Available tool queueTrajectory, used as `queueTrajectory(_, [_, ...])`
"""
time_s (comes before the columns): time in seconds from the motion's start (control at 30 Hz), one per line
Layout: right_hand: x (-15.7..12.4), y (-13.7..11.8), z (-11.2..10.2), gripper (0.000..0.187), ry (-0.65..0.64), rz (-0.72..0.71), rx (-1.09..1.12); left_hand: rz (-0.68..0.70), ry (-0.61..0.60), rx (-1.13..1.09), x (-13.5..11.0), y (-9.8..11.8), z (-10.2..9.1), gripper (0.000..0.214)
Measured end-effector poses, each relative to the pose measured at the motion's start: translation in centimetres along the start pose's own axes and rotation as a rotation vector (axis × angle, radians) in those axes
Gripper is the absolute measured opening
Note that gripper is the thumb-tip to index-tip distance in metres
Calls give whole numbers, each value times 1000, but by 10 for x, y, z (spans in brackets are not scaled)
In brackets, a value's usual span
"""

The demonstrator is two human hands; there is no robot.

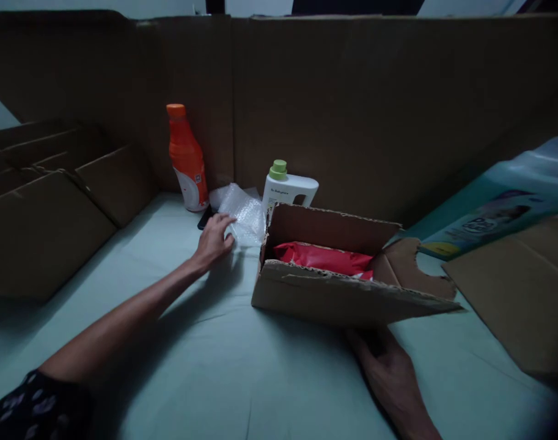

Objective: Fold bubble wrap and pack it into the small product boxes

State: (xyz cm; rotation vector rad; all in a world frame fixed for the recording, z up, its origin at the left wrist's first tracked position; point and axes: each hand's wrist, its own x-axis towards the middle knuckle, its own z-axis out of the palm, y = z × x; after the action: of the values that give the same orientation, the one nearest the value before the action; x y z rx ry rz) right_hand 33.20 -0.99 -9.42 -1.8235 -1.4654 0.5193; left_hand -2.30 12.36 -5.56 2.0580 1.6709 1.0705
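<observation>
My left hand (pixel 216 237) reaches to the edge of a sheet of clear bubble wrap (pixel 245 211), thumb and fingers apart. A small dark object (pixel 205 217) lies just behind that hand. The open cardboard box (pixel 334 296) sits right of centre, holding a red packet (pixel 327 258). My right hand (pixel 393 376) grips the box from below its near side, with the fingertips hidden under it. Behind the box stands a white bottle (pixel 290 188) with a green cap, its lower part hidden.
An orange bottle (pixel 187 162) stands back left, against a tall cardboard panel (pixel 352 110). Open cardboard boxes (pixel 44 232) are at the left. On the right, a large bottle of teal liquid (pixel 484 205) leans by another cardboard piece (pixel 521 293). Pale green cloth (pixel 205 379) covers the surface.
</observation>
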Motion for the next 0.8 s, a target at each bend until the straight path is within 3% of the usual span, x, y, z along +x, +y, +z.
queueTrajectory(0.13, [2,6,0,43,7,47,-6,-119,113,124,87,-11,3,54])
queueTrajectory(0.2, [2,7,-1,45,0,69,-16,-202,137,161,118,-13,10,49])
queueTrajectory(0.3, [2,7,-1,47,-13,74,-12,-288,150,172,133,-12,15,27])
queueTrajectory(0.37, [2,6,-1,46,-11,59,1,-284,172,157,122,-8,9,18])
queueTrajectory(0.47, [2,6,0,43,-9,14,31,-231,196,112,73,1,-13,19])
queueTrajectory(0.57, [4,5,0,45,-18,-14,51,-147,149,27,-9,5,-36,19])
queueTrajectory(0.6, [5,4,0,45,-22,-20,53,-31,121,-43,-40,6,-41,15])
queueTrajectory(0.7, [5,0,1,44,-35,-48,53,295,-173,-52,-129,10,-49,21])
queueTrajectory(0.8, [4,-4,4,43,-30,-93,59,428,-465,8,-190,24,-54,46])
